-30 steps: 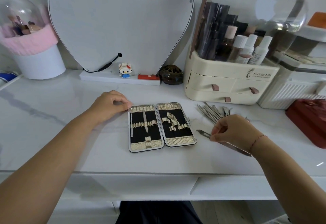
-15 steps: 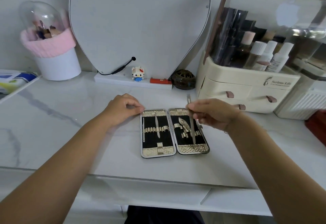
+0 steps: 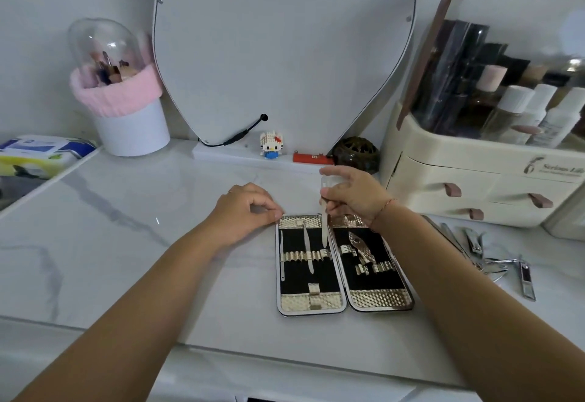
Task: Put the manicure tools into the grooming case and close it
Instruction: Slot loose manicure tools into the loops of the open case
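Shifting file from R half to L half of open grooming case, R hand fingers clamped on shaft, tip nearing loops. L hand, fingers curled, bracing far-L corner. Loose tools waiting on R.

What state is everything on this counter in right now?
Gold-and-black grooming case: open, lying flat.
Slim metal file: held tip-down above the left half's loops.
Right hand: pinches the file.
Left hand: holds the case's corner.
Loose steel nail clippers: outside case, on counter.
Cream organiser drawers: shut.
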